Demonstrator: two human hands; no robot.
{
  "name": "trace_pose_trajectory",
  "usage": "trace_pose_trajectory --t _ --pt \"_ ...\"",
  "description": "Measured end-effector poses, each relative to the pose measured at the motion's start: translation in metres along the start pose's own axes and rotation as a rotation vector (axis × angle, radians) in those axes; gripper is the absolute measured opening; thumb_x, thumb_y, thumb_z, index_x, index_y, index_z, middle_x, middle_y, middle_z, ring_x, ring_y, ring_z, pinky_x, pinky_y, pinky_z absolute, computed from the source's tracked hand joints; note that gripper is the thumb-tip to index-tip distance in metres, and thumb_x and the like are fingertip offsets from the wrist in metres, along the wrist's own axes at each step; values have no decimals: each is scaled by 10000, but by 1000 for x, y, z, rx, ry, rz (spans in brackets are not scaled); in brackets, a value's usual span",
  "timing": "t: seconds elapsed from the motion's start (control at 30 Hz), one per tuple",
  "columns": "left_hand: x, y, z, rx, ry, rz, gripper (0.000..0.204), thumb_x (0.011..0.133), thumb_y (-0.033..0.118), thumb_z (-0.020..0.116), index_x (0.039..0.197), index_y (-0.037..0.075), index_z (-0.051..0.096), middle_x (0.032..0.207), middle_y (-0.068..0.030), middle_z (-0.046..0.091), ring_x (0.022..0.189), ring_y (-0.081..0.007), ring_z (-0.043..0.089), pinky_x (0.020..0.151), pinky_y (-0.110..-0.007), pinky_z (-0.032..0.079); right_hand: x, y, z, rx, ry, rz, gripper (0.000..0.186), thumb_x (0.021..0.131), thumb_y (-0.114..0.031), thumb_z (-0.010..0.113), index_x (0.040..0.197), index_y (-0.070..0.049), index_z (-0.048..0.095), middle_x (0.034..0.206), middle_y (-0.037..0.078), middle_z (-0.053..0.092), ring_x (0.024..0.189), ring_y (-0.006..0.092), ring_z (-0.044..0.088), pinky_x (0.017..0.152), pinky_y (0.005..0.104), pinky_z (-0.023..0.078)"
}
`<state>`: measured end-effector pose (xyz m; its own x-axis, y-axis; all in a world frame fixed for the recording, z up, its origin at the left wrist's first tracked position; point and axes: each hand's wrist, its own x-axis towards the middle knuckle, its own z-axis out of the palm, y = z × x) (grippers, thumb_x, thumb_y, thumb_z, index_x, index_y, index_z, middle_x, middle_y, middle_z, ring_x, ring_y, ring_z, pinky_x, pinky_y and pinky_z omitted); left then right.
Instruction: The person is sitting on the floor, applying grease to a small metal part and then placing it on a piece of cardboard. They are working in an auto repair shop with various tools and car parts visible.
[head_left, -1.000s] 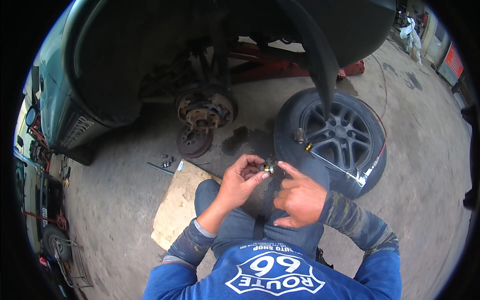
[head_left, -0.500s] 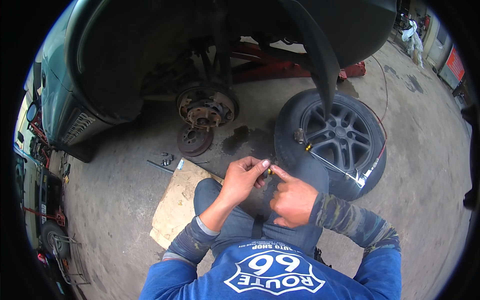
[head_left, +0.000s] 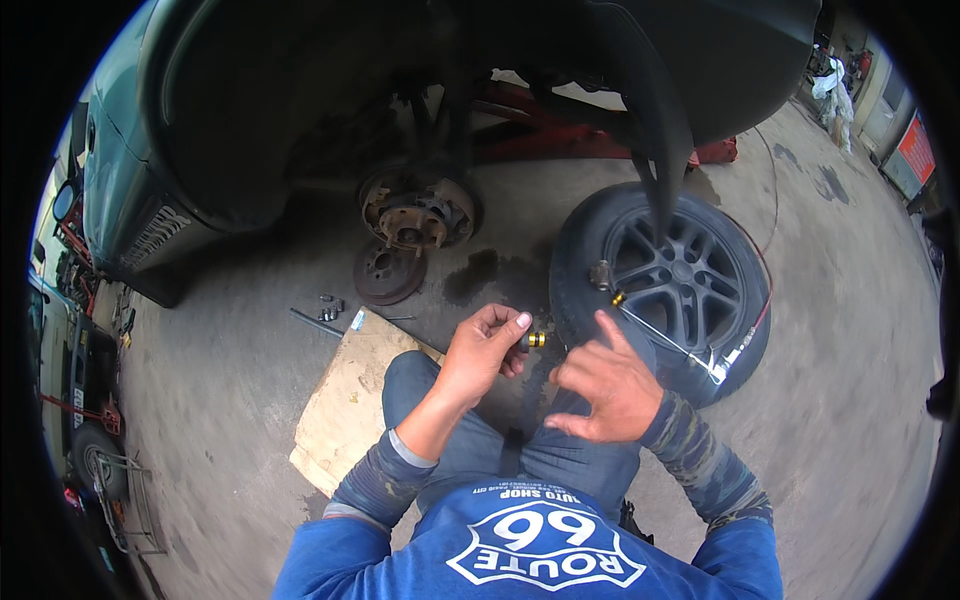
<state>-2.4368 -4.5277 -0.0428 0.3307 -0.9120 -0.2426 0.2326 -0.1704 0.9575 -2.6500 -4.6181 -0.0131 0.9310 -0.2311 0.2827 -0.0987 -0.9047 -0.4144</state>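
My left hand [head_left: 485, 355] pinches a small brass-coloured fitting with a dark end [head_left: 534, 340] above my knees. My right hand [head_left: 610, 385] is open to its right, index finger stretched out and thumb apart, holding nothing, just short of the wheel. The loose wheel [head_left: 680, 270], a black tyre on a dark spoked rim, lies on the floor. Across it lies a metal air tool with a long thin tube [head_left: 720, 368], a yellow connector [head_left: 617, 300] and a red hose. A small dark metal part [head_left: 600, 274] rests by the connector.
A rusty hub [head_left: 412, 222] hangs in the car's wheel arch, with a brake drum [head_left: 388, 280] below. A red jack [head_left: 715, 151] is behind. Several sockets [head_left: 330, 308], a dark bar [head_left: 313, 320] and cardboard [head_left: 340, 410] lie on the floor.
My right hand has pulled away from the fitting in my left hand and moved right, its index finger lifted higher. The fitting's yellow band now shows clearly.
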Motion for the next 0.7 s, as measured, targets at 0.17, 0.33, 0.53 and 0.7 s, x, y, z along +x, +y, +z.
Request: trace_pose_trajectory --t 0.17,0.33,0.53,0.7 --pt "-2 -9 6 -87 -97 -118 377 1026 431 662 1064 58 623 733 -16 656 567 -73 603 518 -203 465 3 2 21 196 352 235 505 767 -235 852 1216 -108 659 1322 131 550 1315 348 517 1195 625 287" --pt "-3 -9 8 -51 -167 -130 380 1033 434 650 1073 57 625 765 -19 664 590 -74 616 529 -200 469 5 5 30 83 371 232 352 789 -194 824 1107 -94 711 1374 153 545 1423 413 414 1195 597 283" --pt "-11 -6 8 18 -259 74 372 1028 320 673 1200 -6 623 890 -35 679 711 -79 646 602 -223 513 3 11 27 168 394 236 312 770 -156 825 1058 -83 729 1408 185 531 1438 458 380 1192 569 290" --pt "-9 -4 4 50 -271 104 340 1011 248 699 1223 -9 629 921 -31 692 752 -79 644 641 -234 525 -2 13 22 246 355 262 401 795 -156 836 1162 -59 707 1468 182 488 1458 425 365 1188 548 303"
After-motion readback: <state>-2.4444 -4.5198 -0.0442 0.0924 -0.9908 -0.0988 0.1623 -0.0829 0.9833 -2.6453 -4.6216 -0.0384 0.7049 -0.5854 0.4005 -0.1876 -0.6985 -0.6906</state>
